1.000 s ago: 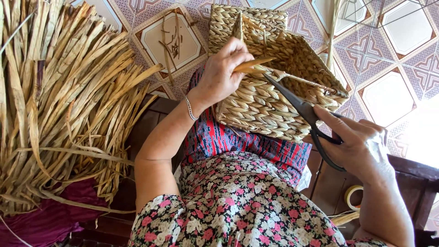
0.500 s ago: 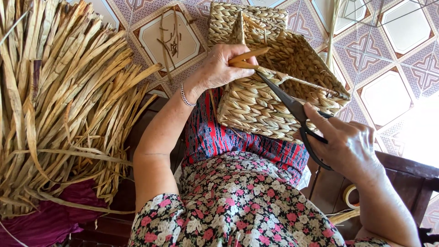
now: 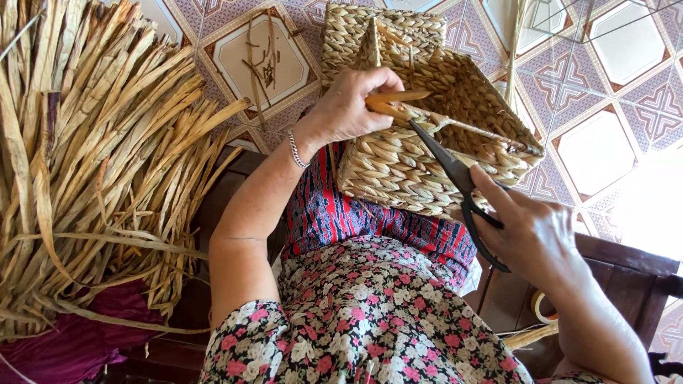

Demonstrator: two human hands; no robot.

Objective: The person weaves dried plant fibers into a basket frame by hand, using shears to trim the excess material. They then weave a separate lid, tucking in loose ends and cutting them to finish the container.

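A square woven straw basket (image 3: pixel 398 167) rests on my lap, tilted with its opening facing away. My left hand (image 3: pixel 348 107) pinches a loose straw strand (image 3: pixel 398 96) that sticks out at the basket's rim. My right hand (image 3: pixel 533 235) grips black scissors (image 3: pixel 455 174) by the handles. Their blades point up and left, and the tips meet the strand right beside my left fingers. A thin silver bracelet circles my left wrist.
A big bundle of dried straw leaves (image 3: pixel 92 163) lies at my left over a purple cloth (image 3: pixel 78 341). Patterned floor tiles (image 3: pixel 605 149) lie beyond the basket, with straw scraps (image 3: pixel 260 60) on one. A dark wooden seat edge (image 3: pixel 626 256) is at the right.
The scissors have moved up along the basket toward the strand, and their tips now reach it. My left hand has stayed on the strand at the rim.
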